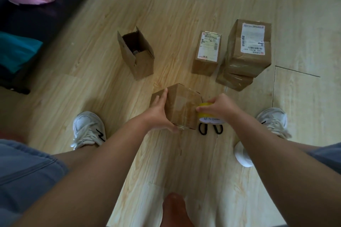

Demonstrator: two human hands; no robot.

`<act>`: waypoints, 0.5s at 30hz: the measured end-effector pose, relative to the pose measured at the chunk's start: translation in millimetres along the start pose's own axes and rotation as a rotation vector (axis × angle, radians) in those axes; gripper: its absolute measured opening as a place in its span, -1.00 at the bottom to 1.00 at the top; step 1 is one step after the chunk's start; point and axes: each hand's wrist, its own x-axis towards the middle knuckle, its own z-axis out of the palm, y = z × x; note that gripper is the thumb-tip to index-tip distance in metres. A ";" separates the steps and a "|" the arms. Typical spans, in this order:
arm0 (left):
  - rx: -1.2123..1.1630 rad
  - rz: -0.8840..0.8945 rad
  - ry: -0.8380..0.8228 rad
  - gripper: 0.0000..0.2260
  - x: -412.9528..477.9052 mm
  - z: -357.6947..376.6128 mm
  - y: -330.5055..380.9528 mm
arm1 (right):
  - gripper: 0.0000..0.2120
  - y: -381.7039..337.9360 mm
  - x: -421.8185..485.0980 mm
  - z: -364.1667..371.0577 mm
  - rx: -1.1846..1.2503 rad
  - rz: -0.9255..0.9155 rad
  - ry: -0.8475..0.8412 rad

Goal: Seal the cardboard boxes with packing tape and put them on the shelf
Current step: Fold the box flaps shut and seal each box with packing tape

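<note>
Right of the box [184,105], your right hand [219,107] grips the tape [203,106] while your left hand [160,114] braces the box with straight fingers [163,96]: mid-sealing, so next draw tape taut across the seam.

One wide-angle camera, worn on the person's head, looked steeply down and a little forward at the wooden floor [184,14]. It sat close: the forearms [110,153] filled the lower frame, and the cardboard boxes [206,53] lay near mid-frame.
</note>
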 end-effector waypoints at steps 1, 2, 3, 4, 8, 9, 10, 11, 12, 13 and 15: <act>-0.053 -0.039 -0.023 0.35 -1.8 -1.5 -3.7 | -0.58 -5.4 -1.8 2.7 -0.015 -0.013 0.004; -0.120 -0.065 -0.049 0.38 -2.5 -2.9 -6.1 | -0.59 -10.1 -3.3 4.2 -0.031 -0.020 0.009; -0.205 -0.076 -0.067 0.39 -3.4 -4.5 -8.4 | -0.60 -14.1 -3.9 5.3 -0.045 -0.031 0.013; -0.299 -0.083 -0.072 0.38 -4.8 -6.3 -9.5 | -0.60 -17.7 -4.3 5.7 -0.053 -0.038 0.017; -0.545 -0.046 0.048 -0.17 -5.5 -2.0 -9.8 | -0.58 -32.0 -8.9 3.5 -0.072 -0.080 0.041; -0.570 -0.023 0.080 -0.29 -4.1 0.5 -9.7 | -0.58 -35.2 -10.4 1.9 -0.079 -0.095 0.054; -0.596 -0.004 0.102 -0.37 -3.0 3.2 -9.7 | -0.57 -37.9 -12.1 0.0 -0.090 -0.108 0.067; -0.617 0.009 0.118 -0.42 -2.3 6.2 -9.1 | -0.57 -39.8 -13.7 -1.9 -0.108 -0.120 0.079; -0.627 0.016 0.137 -0.45 -1.7 8.8 -8.5 | -0.57 -41.6 -14.8 -3.6 -0.127 -0.127 0.089; -0.615 0.023 0.163 -0.47 0.3 11.7 -9.7 | -0.57 -43.1 -15.3 -4.3 -0.143 -0.129 0.093; -0.514 0.040 0.276 -0.50 3.2 15.9 -13.8 | -0.58 -45.8 -15.5 -2.5 -0.149 -0.120 0.086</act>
